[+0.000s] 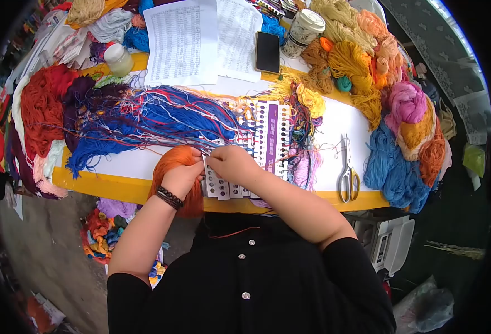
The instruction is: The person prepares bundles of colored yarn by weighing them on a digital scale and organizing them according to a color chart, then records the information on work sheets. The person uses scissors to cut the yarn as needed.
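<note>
Left hand (183, 173) clamped on the orange skein (166, 167), which hangs over the near table edge (120, 188) just left of the punched cards (218, 186). Right hand (235, 163) is just beside it over the cards, thumb and finger pinched together; can't tell if a strand sits between them, too small. Blue yarn (184, 114) with red and white strands lies beyond both hands, scissors (348, 181) well off to the right, phone (267, 52) and printed sheets (181, 44) farther back.
</note>
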{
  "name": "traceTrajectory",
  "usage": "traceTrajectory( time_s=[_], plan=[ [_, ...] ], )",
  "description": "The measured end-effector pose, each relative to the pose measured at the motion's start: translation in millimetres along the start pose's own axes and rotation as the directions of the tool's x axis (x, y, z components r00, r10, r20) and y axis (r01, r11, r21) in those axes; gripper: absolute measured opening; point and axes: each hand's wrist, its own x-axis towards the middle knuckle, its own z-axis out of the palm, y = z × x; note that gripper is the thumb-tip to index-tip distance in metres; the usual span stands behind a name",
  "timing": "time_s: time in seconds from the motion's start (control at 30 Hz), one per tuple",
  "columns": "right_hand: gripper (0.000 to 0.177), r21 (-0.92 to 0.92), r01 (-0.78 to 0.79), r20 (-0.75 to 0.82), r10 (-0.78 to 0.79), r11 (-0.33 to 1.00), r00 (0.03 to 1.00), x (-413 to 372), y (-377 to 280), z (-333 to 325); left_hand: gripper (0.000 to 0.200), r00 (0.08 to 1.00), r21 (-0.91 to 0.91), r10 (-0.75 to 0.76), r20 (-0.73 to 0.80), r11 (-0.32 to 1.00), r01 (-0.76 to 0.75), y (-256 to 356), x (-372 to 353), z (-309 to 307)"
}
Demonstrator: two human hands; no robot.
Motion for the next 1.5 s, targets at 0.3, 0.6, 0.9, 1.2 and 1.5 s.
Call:
traceTrajectory(
  time_s=[0.3,0.6,0.9,1.2,1.5],
  plan=[
    [0.021,0.312,-0.014,-0.020,0.021,0.950,1.000,-7,17,3,0.024,0.987,-0.210,0.157,-0.014,0.965,-0.157,25,-24,-2],
    [0.023,0.662,-0.114,0.109,0.056,0.741,0.992,-12,11,-4,0.036,0.940,0.139,0.313,0.134,0.933,-0.331,18,-24,-6],
    [0.031,0.207,-0.013,0.077,-0.004,0.978,0.997,-7,19,4,0.045,0.716,-0.309,0.519,-0.468,0.663,-0.682,88,-54,-156],
    [0.011,0.331,0.362,-0.149,-0.331,0.871,0.932,-50,-39,10,0.037,0.956,-0.314,0.280,0.081,0.918,-0.243,38,-92,-33],
    [0.015,0.758,0.017,0.120,-0.165,0.652,0.979,-62,-55,11,0.047,0.945,-0.328,0.279,0.173,0.920,-0.212,34,-97,6]
  ],
)
